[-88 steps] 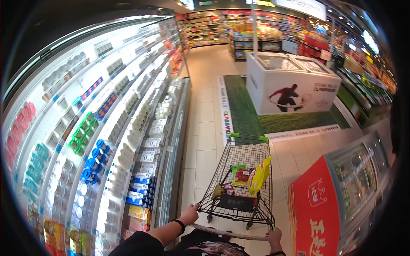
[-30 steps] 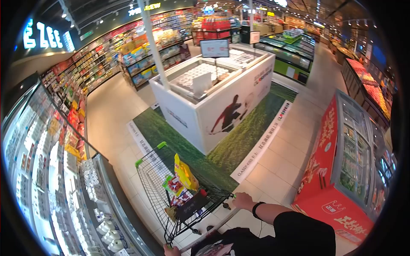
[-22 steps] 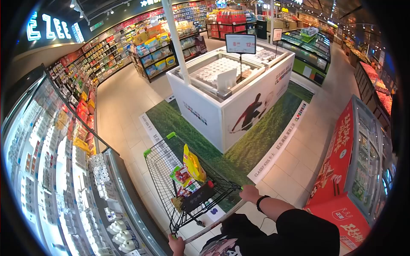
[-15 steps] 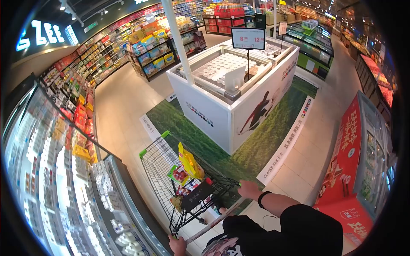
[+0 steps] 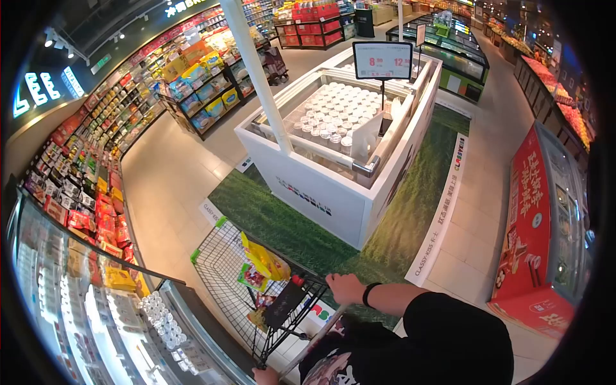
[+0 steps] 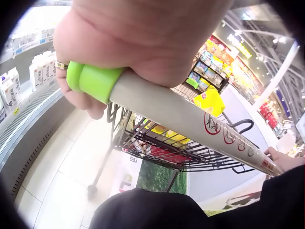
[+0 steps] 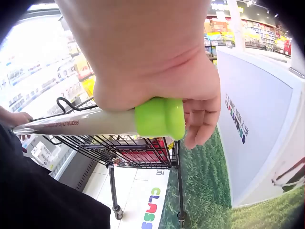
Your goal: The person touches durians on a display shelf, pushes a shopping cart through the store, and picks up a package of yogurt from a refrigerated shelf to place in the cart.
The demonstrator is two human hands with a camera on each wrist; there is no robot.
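Supermarket aisle, between a lit chilled case point(image 5: 183, 301) and a white island freezer point(image 5: 321, 196): a shopper steers a wire shopping cart point(image 5: 224, 282) by its grey handle point(image 6: 190, 119). Both hands sit at the bar's very ends. The left hand point(image 6: 143, 43) has its fingers point(image 6: 86, 102) wrapped tight round the handle at its green end cap point(image 6: 93, 81). The right hand point(image 7: 152, 71) has its fingers point(image 7: 205, 119) clamped likewise over the opposite cap point(image 7: 159, 118). The cart's basket lies straight ahead of the fingers, a yellow bag point(image 5: 266, 260) and other packets inside, one front corner near the chilled case. That corner looks the likeliest trouble: too little turn and it may clip the case out beyond the left fingers, too much and the cart's side may scrape the freezer off beyond the right fingers. The grass-print mat point(image 5: 276, 221) ahead could drag a wheel, and a grip so near the caps might slip off the end.
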